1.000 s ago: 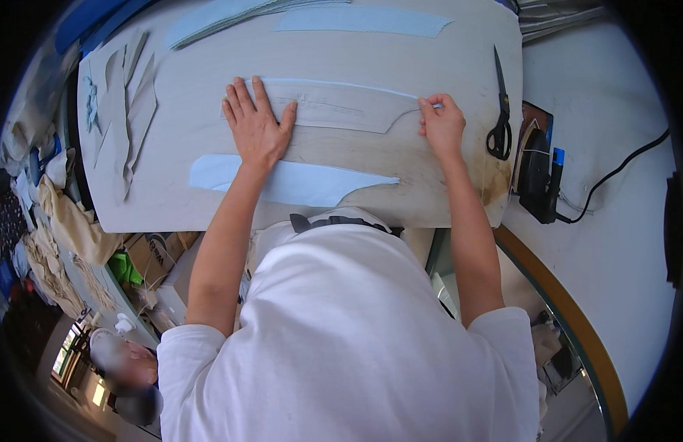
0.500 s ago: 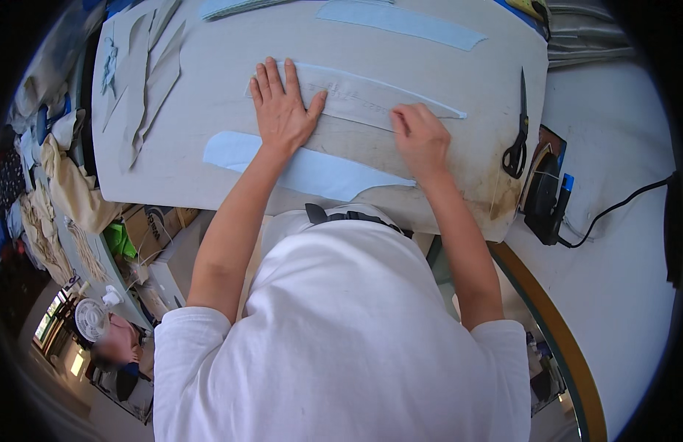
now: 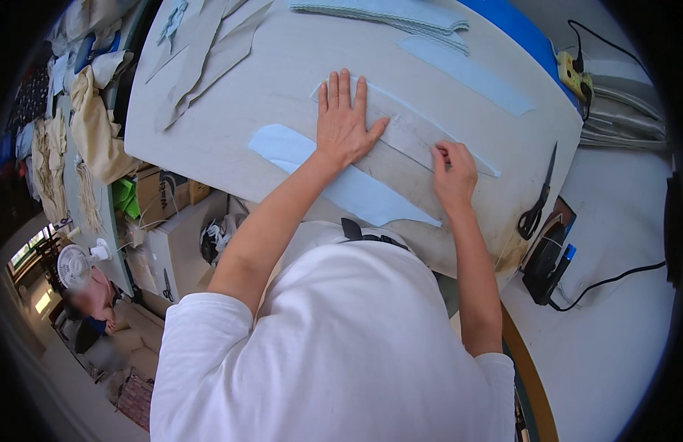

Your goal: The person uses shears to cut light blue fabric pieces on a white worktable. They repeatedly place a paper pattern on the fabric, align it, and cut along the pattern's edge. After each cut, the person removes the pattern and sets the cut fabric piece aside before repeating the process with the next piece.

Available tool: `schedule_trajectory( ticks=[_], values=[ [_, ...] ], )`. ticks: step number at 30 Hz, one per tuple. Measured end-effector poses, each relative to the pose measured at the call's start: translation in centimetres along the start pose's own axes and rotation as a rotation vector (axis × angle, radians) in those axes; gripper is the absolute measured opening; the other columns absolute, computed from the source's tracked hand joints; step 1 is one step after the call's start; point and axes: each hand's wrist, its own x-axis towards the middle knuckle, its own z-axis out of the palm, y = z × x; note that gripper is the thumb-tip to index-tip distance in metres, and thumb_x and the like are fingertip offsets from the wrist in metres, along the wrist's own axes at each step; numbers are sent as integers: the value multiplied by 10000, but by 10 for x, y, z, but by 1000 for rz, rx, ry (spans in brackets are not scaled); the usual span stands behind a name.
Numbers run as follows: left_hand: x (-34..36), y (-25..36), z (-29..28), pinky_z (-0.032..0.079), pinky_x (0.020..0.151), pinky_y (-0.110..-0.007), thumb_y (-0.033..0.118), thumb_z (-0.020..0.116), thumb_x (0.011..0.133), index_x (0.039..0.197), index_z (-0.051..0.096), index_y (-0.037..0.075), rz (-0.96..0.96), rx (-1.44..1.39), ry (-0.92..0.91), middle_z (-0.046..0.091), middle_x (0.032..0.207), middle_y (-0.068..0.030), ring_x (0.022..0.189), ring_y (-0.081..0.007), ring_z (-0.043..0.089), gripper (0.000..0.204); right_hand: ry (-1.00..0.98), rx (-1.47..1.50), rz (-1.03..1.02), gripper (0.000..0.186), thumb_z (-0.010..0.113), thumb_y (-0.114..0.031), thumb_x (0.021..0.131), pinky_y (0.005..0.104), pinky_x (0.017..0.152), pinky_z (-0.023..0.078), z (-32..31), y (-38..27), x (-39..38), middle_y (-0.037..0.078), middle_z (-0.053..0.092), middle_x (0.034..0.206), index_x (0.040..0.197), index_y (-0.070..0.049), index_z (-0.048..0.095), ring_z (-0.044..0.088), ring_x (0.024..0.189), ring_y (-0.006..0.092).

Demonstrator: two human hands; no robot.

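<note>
My left hand [image 3: 345, 127] presses flat, fingers out, on the left part of a long pale grey pattern strip [image 3: 411, 136] with faint markings. Light blue fabric shows along the strip's far edge. At the strip's near edge, towards its pointed right end, my right hand [image 3: 455, 175] has its fingers curled into a pinch. Whatever is between them, if anything, is too small or hidden to make out. A curved light blue fabric piece [image 3: 378, 195] lies nearer to me, partly under my left forearm.
Black scissors [image 3: 540, 195] lie at the table's right edge, beside an iron [image 3: 545, 254] with a cord. Further back are a stack of light blue fabric [image 3: 386, 16], a single blue piece [image 3: 467, 72] and grey strips [image 3: 212, 70]. A person [image 3: 98, 295] sits at lower left.
My view has turned, so the table appears rotated and shifted right and down. Both hands keep about the same places on the pattern strip.
</note>
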Motion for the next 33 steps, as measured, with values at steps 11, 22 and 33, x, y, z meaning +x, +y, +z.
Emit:
schedule_trajectory(
  ticks=[11,22,33],
  values=[
    [33,-61,-36,429,948,-465,177,757,816,1042,690,-4,-403,-190,40,613,1141,-183,1085,-350,554,297,-89,-234,60,287,762,-152,807,394,876,475,-67,54,27,121,658,1025,1046,-24,667,597,1003,307],
    [14,-106,-57,500,857,-414,198,811,752,964,692,-11,-519,-264,3,645,1023,-188,930,-343,629,320,-42,-176,102,295,752,-179,818,401,866,482,-67,63,28,133,651,1048,1052,-24,662,607,999,301],
    [-47,-119,-87,535,804,-415,125,805,734,1140,600,-2,-606,-184,-132,670,990,-204,898,-337,665,471,-229,-154,-75,334,764,-144,791,411,858,476,-23,-14,-78,141,614,1079,1074,-26,629,571,1007,346]
  ],
)
